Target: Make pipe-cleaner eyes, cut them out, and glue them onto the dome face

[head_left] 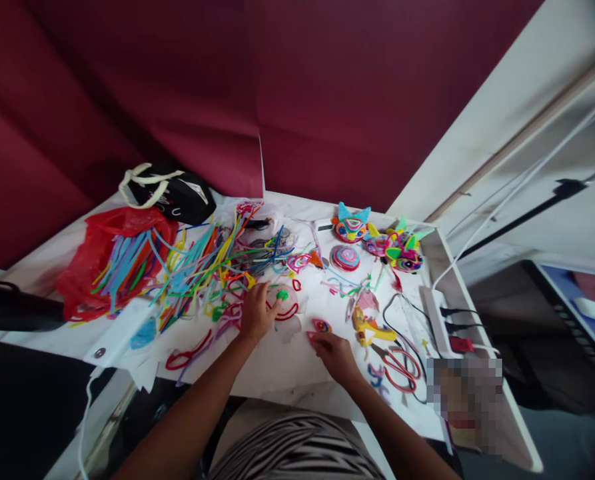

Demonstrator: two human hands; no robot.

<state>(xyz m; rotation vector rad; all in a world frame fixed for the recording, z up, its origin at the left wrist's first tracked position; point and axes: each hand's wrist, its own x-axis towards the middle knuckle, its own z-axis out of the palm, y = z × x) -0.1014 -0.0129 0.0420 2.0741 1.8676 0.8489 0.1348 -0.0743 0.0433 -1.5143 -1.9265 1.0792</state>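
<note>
My left hand (257, 312) is over the white paper, its thumb and forefinger apart. The thumb tip is right beside a small green coil (282, 295), perhaps touching it. A red pipe cleaner (289, 313) curves just below the coil. My right hand (333, 355) pinches the edge of a small pink piece with an orange and blue coil (322, 325). To its right are a yellow hot glue gun (370, 328) and red-handled scissors (402, 370). A round coiled disc (345, 258) lies farther back.
Loose pipe cleaners (192, 260) heap up on the left, beside a red plastic bag (90, 253) and a black bag (174, 193). Colourful coiled figures (352, 227) stand at the back right. A white power strip (440, 323) with plugged-in cords runs along the raised right edge.
</note>
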